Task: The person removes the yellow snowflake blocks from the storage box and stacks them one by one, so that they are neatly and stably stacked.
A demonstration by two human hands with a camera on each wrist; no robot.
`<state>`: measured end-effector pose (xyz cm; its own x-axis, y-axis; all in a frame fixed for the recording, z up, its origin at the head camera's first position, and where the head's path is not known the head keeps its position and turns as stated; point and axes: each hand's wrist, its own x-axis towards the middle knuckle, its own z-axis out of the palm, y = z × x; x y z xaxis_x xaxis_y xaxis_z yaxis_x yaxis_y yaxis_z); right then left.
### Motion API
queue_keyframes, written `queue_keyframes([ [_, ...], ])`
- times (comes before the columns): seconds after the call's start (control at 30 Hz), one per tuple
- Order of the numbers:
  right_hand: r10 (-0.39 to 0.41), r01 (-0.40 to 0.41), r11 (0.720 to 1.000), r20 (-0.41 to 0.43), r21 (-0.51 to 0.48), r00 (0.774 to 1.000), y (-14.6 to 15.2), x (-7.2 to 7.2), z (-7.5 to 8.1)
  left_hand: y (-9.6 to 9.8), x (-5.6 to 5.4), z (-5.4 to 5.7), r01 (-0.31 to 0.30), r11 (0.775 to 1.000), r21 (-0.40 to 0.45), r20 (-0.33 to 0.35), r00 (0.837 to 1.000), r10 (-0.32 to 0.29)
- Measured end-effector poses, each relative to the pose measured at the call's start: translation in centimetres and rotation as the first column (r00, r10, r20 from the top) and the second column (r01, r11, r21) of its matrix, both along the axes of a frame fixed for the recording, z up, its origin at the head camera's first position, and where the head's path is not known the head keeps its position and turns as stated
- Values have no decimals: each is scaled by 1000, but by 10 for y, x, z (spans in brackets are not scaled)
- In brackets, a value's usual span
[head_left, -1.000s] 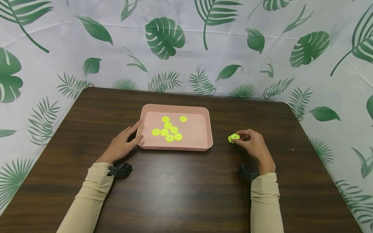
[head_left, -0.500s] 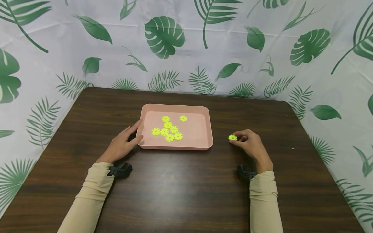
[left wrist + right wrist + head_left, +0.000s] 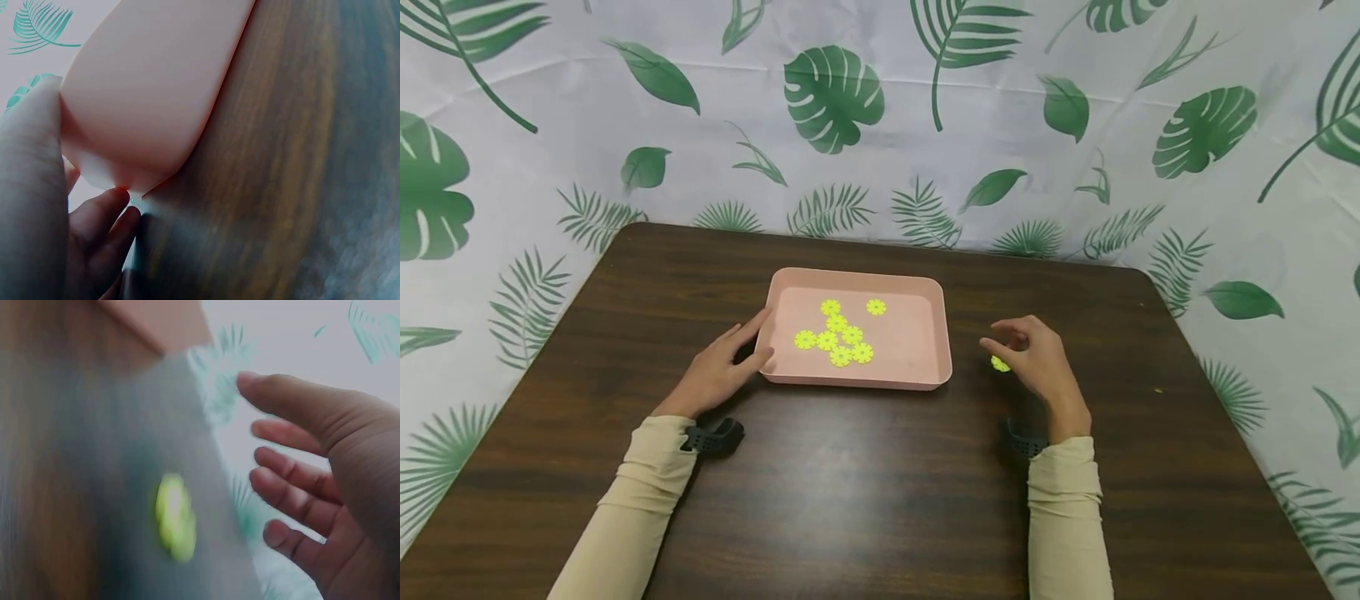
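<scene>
My left hand (image 3: 718, 371) holds the near left corner of a shallow pink tray (image 3: 917, 386), the thumb at its rim and fingertips against the outer wall in the left wrist view. Inside the tray lie several flat yellow notched discs (image 3: 852, 334), most touching or overlapping in a cluster, one apart toward the back. Right of the tray, my right hand (image 3: 1037, 358) hovers with thumb and fingers spread apart, nothing between them. A yellow disc piece (image 3: 1000, 363) lies on the table just below it, partly hidden by the thumb; it is blurred in the right wrist view (image 3: 175, 519).
Everything stands on a dark wood-grain table (image 3: 850, 483). A leaf-patterned white cloth (image 3: 955, 158) hangs behind its back edge. A tiny yellowish scrap (image 3: 1158, 390) lies on the tabletop to the right. Both wrists wear black straps (image 3: 715, 437).
My right hand held the yellow disc piece between thumb and finger earlier; it has let go and moved slightly up and left. The left hand and tray have stayed in place.
</scene>
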<state>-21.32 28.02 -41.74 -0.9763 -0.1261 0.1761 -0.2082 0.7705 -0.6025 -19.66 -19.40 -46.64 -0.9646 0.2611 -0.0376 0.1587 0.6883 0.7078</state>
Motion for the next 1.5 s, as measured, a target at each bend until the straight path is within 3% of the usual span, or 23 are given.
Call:
queue_keyframes([
  [0.1,31,-36,997,-76,-73,997,-27,-7,5,-1,-1,-1,0,1000,4,1,1000,0],
  [0.2,86,-99,987,-101,-129,991,-55,-14,7,0,-3,-4,7,1000,12,-4,1000,-7],
  [0.4,175,-175,975,-11,-138,984,-107,-23,0,6,-6,-7,15,1000,20,0,1000,-15],
  [0.63,274,-265,959,80,-101,959,-149,-33,-15,8,-8,-6,15,1000,18,-2,1000,-15],
  [0.83,276,-277,961,150,-16,949,-166,-39,-23,7,-8,-4,12,1000,16,-2,1000,-12],
  [1.07,276,-282,959,149,24,950,-177,-44,-24,1,-8,0,-8,1000,14,-5,1000,9],
  [1.5,291,-293,956,183,-20,939,-185,-45,-19,-3,-8,0,-19,1000,14,5,1000,19],
])
